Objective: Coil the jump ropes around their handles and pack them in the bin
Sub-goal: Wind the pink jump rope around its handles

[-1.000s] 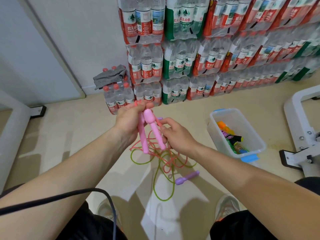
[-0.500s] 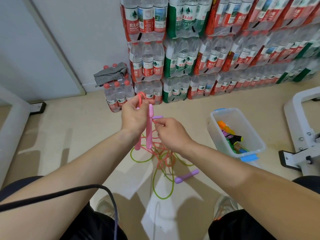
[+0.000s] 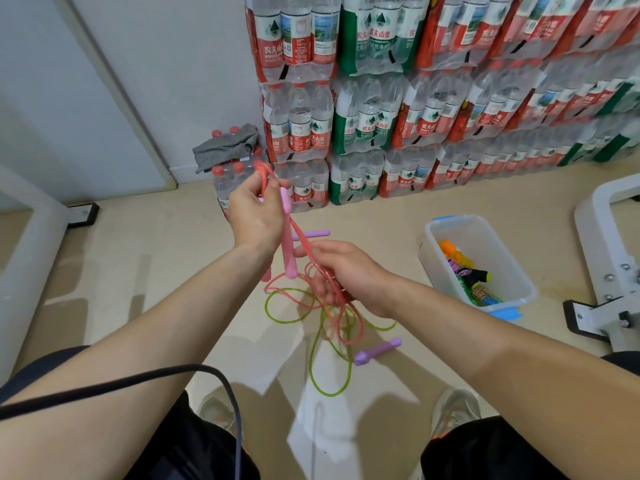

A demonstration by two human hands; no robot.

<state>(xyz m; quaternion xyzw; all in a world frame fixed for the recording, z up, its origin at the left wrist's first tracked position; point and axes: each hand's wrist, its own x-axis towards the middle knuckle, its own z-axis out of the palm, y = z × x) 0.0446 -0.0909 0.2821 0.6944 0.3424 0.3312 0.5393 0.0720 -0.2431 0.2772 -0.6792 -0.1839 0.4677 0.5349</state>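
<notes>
The left hand (image 3: 254, 216) is curled round both pink handles (image 3: 288, 251), held upright. Below and right of it, the right hand (image 3: 346, 271) grips the pink rope (image 3: 304, 240). The slack hangs beneath that hand into the green rope (image 3: 313, 372) on the floor. Winding now could snag that tangle and drag the green rope up. The bin (image 3: 426, 258) sits well right of the right hand.

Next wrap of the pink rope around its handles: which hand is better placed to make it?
Right. The right hand grips the slack pink rope just below the pink handles, probably free to circle them; the left hand is occupied holding those handles upright.
</notes>
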